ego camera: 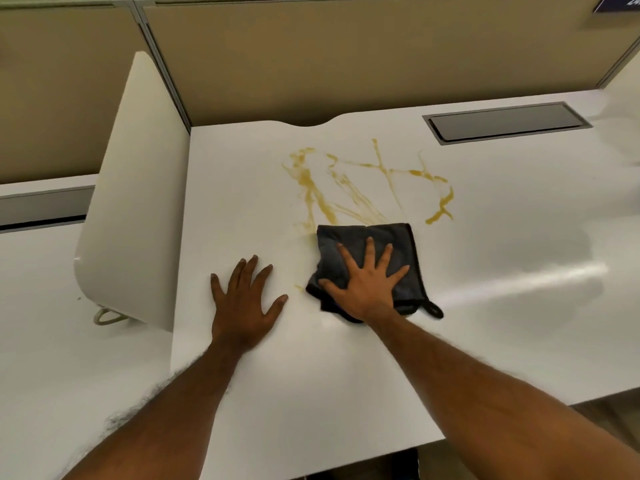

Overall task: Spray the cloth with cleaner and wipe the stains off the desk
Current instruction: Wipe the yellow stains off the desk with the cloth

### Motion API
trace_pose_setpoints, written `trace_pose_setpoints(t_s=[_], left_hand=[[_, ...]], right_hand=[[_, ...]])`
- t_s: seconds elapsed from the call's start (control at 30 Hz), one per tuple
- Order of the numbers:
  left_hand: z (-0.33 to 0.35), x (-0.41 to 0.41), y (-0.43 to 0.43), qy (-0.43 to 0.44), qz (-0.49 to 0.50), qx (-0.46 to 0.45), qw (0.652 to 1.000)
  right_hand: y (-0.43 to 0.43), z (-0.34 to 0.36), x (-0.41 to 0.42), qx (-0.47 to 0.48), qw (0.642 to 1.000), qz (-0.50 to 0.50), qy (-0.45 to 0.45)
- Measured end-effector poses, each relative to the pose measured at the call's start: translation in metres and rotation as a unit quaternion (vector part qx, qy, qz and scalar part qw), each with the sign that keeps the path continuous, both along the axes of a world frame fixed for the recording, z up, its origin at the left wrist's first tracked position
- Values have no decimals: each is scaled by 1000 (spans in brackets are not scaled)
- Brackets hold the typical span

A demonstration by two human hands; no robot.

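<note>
A folded dark grey cloth [401, 244] lies on the white desk [502, 220], just below a spread of yellow-brown stains [318, 192]. More streaks [440, 206] run to the cloth's upper right. My right hand [367, 285] presses flat on the cloth with fingers spread. To its left, my left hand [246, 299] rests flat on the bare desk, fingers straight. No cleaner bottle is in view.
A white curved divider panel [135, 195] stands at the desk's left edge. A grey cable hatch [505, 123] is set into the desk at the back right. Beige partition walls [346, 57] close off the rear. The desk's front edge runs below my forearms.
</note>
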State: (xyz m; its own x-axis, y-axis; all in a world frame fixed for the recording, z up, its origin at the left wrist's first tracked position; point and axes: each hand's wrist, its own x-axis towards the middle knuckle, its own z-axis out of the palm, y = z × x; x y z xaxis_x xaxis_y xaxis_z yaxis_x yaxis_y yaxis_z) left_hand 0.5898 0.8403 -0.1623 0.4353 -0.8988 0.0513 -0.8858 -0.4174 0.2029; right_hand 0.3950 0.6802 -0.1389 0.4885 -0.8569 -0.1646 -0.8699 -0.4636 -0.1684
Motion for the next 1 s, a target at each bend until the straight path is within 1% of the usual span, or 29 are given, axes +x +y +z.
trace_pose_setpoints(t_s=[0.07, 0.13, 0.17, 0.23, 0.27, 0.37, 0.4, 0.43, 0.47, 0.5, 0.57, 0.6, 0.63, 0.67, 0.77, 0.8, 0.83, 0.87, 0.9, 0.97, 1.0], left_hand=[[2, 1, -1, 6, -2, -7, 1000], [3, 0, -2, 17, -5, -14, 1000], [3, 0, -1, 17, -6, -16, 1000], [4, 0, 0, 13, -7, -15, 1000], [3, 0, 1, 11, -6, -15, 1000], [4, -1, 1, 14, -2, -15, 1000], [4, -1, 1, 14, -1, -15, 1000], [5, -1, 0, 15, -2, -15, 1000], [6, -1, 0, 16, -4, -17, 1000], [7, -1, 0, 18, -5, -18, 1000], [8, -1, 0, 19, -6, -14, 1000], [8, -1, 0, 20, -6, -9, 1000], [8, -1, 0, 20, -4, -7, 1000], [7, -1, 0, 19, -1, -8, 1000], [6, -2, 0, 22, 7, -14, 1000], [5, -2, 0, 22, 6, -14, 1000], [5, -2, 0, 19, 5, -15, 1000], [4, -2, -1, 16, 4, -15, 1000], [5, -2, -1, 15, 3, -13, 1000], [6, -1, -2, 15, 1, -8, 1000], [6, -1, -2, 15, 1, -5, 1000]], right_hand=[[21, -3, 13, -1, 996, 86, 7], [32, -7, 7, -12, 981, 193, -2], [29, -8, -1, -15, 974, 224, -13], [15, -6, -19, -16, 973, 229, -31], [7, -4, -25, -15, 979, 201, -32], [-8, 1, -23, -9, 999, 50, -10], [-6, 2, -15, -3, 1000, 21, -5], [0, 2, -8, 3, 1000, 19, -4], [7, 0, -3, 4, 999, 45, -6], [15, -3, -2, -3, 996, 94, -9], [16, -10, -15, -27, 979, 200, -19], [10, -10, -25, -30, 973, 226, -27], [2, -8, -34, -26, 974, 223, -33], [-7, -6, -40, -20, 980, 194, -36], [-16, 1, -31, -15, 1000, 16, -22], [-13, 3, -22, -11, 1000, -21, -17], [-6, 3, -12, -9, 1000, -24, -13], [2, 2, -5, -10, 1000, 8, -7], [10, -1, -4, -15, 998, 65, -1], [10, -4, -17, -30, 983, 184, 0], [4, -3, -29, -33, 977, 212, -3]])
